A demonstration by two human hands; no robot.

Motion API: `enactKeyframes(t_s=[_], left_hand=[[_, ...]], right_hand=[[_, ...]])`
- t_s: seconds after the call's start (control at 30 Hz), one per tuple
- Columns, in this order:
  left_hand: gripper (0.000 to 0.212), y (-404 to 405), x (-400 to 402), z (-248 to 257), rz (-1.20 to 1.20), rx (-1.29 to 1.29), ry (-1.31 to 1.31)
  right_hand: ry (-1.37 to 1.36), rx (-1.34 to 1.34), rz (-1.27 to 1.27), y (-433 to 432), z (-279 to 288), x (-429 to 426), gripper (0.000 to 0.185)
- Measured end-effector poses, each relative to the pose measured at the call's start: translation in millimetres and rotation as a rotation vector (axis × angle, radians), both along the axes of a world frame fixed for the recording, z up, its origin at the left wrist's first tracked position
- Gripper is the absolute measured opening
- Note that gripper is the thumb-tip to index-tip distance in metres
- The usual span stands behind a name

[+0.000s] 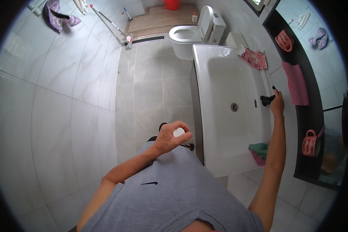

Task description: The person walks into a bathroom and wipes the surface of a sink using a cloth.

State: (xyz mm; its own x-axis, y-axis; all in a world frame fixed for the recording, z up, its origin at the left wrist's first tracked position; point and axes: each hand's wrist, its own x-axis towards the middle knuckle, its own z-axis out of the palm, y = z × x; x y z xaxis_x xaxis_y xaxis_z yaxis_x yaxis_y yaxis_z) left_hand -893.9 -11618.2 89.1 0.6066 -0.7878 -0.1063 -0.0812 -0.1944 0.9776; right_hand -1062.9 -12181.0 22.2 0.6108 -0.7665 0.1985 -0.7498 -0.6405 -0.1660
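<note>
My left hand [174, 136] is curled around a small white round object [179, 132] in front of my waist. Only its pale top shows between thumb and fingers, so I cannot tell what it is. Out to the right, my right hand [277, 102] is on the black faucet [267, 100] at the wall side of the sink, its fingers at the lever [275, 88]. Below the spout lies the white washbasin [229, 78] with a metal drain [234, 107]. No running water shows. A green cloth [258, 149] and a pink cloth [258, 159] rest on the basin's near right corner.
A patterned pink packet [254, 58] sits on the basin's far right corner. Pink mugs [284, 40] and a pink cloth [296, 83] occupy the dark wall shelf [303, 171]. Beyond the basin stands a toilet [188, 34] with its lid raised. A mop [113, 24] leans at the left wall.
</note>
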Motion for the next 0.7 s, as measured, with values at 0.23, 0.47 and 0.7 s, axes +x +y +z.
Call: enactKeyframes(t_s=[0.23, 0.47, 0.7], left_hand=[[0.025, -5, -5, 7, 0.02, 0.048, 0.097], [0.028, -3, -5, -6, -0.029, 0.092, 0.183], [0.028, 8, 7, -19, -0.011, 0.017, -0.034]], right_hand=[[-0.481, 0.153, 0.061, 66, -17, -22, 0.039], [-0.515, 0.528, 0.041, 211, -41, -35, 0.028], [-0.346, 0.61, 0.0, 292, -87, -35, 0.04]])
